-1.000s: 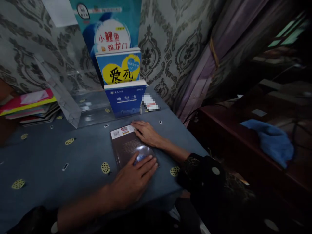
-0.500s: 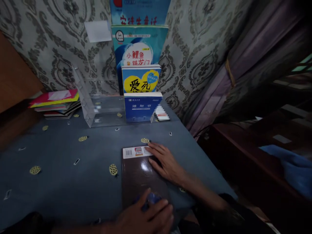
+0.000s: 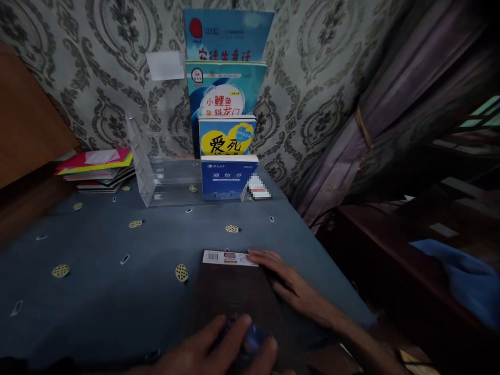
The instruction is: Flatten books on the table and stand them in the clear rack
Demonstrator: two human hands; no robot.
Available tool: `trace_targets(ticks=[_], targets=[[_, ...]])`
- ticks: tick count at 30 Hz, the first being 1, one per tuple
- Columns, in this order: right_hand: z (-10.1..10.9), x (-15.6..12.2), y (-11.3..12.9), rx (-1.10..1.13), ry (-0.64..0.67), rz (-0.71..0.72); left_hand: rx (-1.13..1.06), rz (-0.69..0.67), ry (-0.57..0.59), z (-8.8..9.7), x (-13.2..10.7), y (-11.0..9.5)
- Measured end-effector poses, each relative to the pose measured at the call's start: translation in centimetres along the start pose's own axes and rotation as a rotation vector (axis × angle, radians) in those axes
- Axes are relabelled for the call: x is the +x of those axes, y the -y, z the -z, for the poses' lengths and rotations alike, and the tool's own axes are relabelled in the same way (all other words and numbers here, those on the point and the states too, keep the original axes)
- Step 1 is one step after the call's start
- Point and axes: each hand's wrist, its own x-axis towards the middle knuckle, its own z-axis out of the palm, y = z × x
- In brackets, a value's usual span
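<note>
A dark brown book [image 3: 234,291] with a white barcode label at its far edge lies flat on the blue tablecloth [image 3: 109,281] in front of me. My right hand [image 3: 291,284] rests along the book's right edge, fingers stretched out flat. At the bottom of the frame my left hand [image 3: 219,349] lies on the book's near end, fingers spread. Beyond the book, several blue books [image 3: 228,130] stand stepped in a clear acrylic rack [image 3: 156,172] against the wall.
A stack of colourful books [image 3: 97,169] lies at the back left. A wooden panel [image 3: 27,130] rises on the left. Purple curtains [image 3: 371,120] hang at the right, beside a dark wooden bench with a blue cloth [image 3: 461,276].
The view has tilted up and back, so the book and both hands now sit lower in frame. The book has slid toward me; both hands stay on it.
</note>
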Motion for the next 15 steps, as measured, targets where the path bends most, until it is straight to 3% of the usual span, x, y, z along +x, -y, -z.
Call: trace_targets(ticks=[2, 4, 7, 12, 15], targets=[[-0.1, 0.2, -0.1, 0.046, -0.018, 0.002, -0.022, 0.047, 0.023, 2.1, 1.4, 2.2], [-0.5, 0.6, -0.2, 0.074, -0.074, 0.008, -0.104, 0.022, 0.145, 3.9, 2.8, 4.2], [-1.2, 1.2, -0.2, 0.099, -0.189, -0.006, -0.136, 0.083, 0.111, 5.4, 4.4, 6.2], [-1.5, 1.9, -0.1, 0.149, -0.259, -0.064, -0.167, 0.131, 0.056, 4.9, 5.1, 7.6], [-1.5, 2.4, 0.5, 0.205, -0.299, -0.087, -0.173, 0.199, -0.002, 4.2, 5.5, 9.5]])
